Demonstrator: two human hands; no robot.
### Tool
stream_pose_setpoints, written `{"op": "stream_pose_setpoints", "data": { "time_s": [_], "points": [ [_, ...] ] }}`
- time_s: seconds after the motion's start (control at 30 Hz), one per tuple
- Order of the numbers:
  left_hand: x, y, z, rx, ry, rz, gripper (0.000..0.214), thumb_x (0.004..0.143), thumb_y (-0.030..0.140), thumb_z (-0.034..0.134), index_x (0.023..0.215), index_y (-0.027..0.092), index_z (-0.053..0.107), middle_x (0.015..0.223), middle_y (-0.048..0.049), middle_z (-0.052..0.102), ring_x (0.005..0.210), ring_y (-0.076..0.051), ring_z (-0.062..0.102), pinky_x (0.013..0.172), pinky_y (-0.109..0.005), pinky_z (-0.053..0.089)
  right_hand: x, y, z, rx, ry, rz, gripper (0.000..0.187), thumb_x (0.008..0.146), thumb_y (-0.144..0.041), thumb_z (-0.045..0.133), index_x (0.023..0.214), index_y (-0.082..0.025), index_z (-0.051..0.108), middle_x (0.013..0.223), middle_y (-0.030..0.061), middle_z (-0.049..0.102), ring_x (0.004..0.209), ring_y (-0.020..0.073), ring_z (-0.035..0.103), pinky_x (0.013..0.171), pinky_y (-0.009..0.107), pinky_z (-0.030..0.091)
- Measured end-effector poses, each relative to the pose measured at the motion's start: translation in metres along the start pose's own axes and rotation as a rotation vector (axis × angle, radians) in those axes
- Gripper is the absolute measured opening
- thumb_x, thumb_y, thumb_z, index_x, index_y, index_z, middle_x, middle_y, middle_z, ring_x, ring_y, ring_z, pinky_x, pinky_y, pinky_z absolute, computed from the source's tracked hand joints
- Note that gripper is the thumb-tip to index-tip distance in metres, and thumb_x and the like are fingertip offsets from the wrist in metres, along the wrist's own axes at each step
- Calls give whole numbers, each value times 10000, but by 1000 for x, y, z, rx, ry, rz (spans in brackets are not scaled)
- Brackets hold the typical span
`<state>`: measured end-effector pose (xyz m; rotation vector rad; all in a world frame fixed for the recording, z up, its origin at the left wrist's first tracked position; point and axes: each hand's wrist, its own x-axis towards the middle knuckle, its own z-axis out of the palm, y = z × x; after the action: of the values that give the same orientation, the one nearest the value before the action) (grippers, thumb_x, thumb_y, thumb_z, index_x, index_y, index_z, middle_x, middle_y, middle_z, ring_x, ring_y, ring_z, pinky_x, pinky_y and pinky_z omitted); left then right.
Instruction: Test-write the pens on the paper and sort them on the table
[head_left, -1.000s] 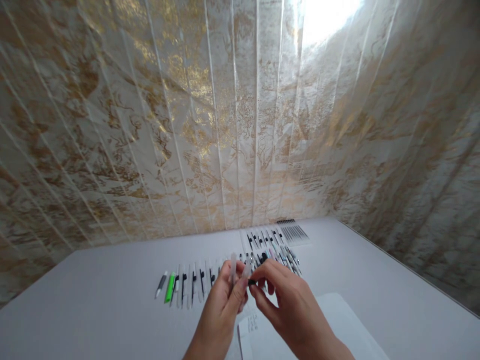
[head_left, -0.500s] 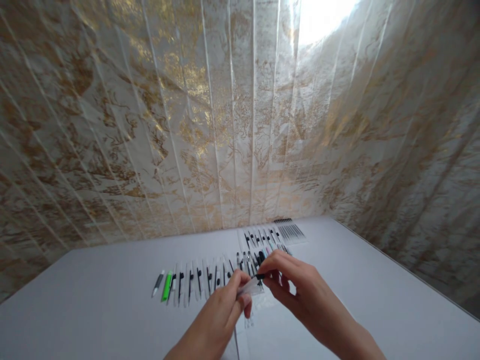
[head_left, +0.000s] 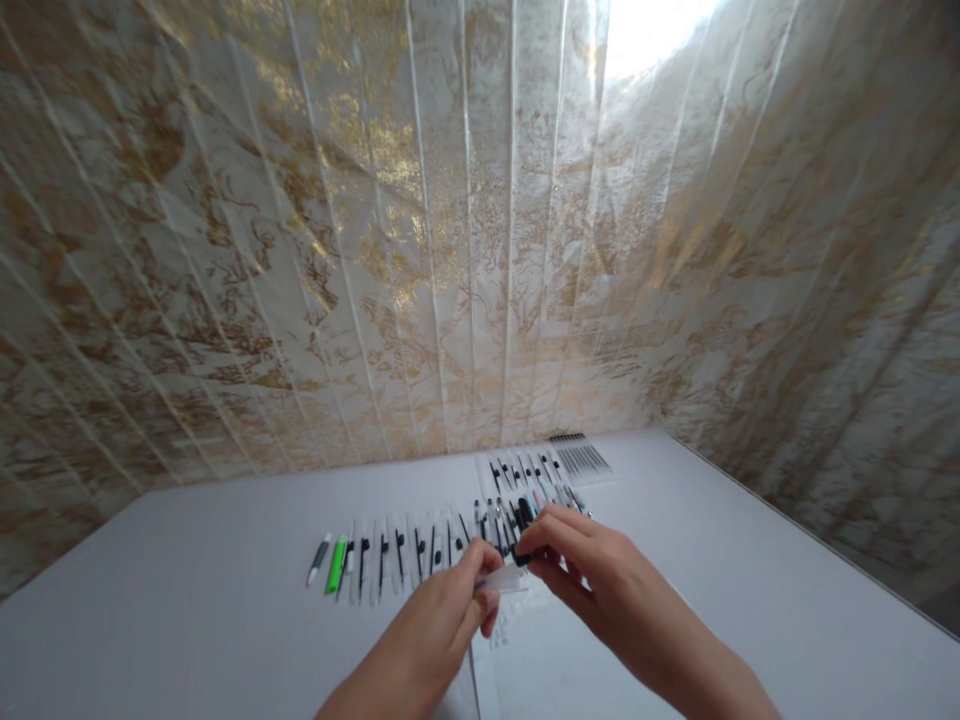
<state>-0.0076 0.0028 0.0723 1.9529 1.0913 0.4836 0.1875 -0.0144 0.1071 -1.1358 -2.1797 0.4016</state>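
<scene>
Between the thumb and fingers of my left hand (head_left: 442,605) is a translucent whitish pen barrel (head_left: 504,578), its free end pointing right. My right hand (head_left: 600,570) pinches a small black pen cap (head_left: 521,560) close to that end. Whether cap and barrel touch is too blurred to tell. Just beyond my hands lie sets of pen parts (head_left: 400,550) in a row, clear barrels beside dark refills and small black caps. Several dark and pastel pens (head_left: 525,510) lie behind my right fingers, partly hidden by them.
A green highlighter (head_left: 336,566) and a grey-and-white pen (head_left: 319,560) lie at the row's left end. Farther back are more black pen parts (head_left: 525,470) and a packet of dark refills (head_left: 583,458). White paper (head_left: 555,660) lies in front on the white table (head_left: 187,600). Patterned sheeting (head_left: 450,250) rises behind.
The barrel in my left hand has turned flatter. The black cap in my right fingers has dropped slightly and now shows more. The view has shifted a little.
</scene>
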Motion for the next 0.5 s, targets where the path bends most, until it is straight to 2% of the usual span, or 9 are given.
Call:
{"op": "stream_pose_setpoints", "data": {
  "time_s": [0.1,0.27,0.37,0.5],
  "points": [
    [-2,2,-3,8,-4,-3,87,916,289,369,940,231,429,723,39,528,710,-166,536,691,-237,363,0,-1,-1,-13,-20,-2,144,894,-96,509,879,-218,586,851,24,623,737,145,581,611,209,434],
    [-4,0,-4,80,5,3,90,912,273,362,967,240,426,836,-10,616,780,-196,591,684,-250,368,2,-3,6,-102,-36,-3,129,918,-136,481,837,-201,558,814,32,612,704,154,560,610,224,412],
    [-3,-2,-3,165,36,-31,75,891,229,376,952,244,416,909,-47,648,847,-236,625,717,-281,375,4,-1,18,-204,-22,-2,249,950,-190,420,718,-201,507,720,23,587,644,158,529,586,239,370],
    [-3,0,-6,208,59,-36,74,885,224,390,947,256,415,939,-48,664,877,-246,639,729,-286,383,5,4,26,-195,-21,115,440,992,-325,338,579,-209,434,528,-21,500,481,128,450,509,243,284]
  ]
}}
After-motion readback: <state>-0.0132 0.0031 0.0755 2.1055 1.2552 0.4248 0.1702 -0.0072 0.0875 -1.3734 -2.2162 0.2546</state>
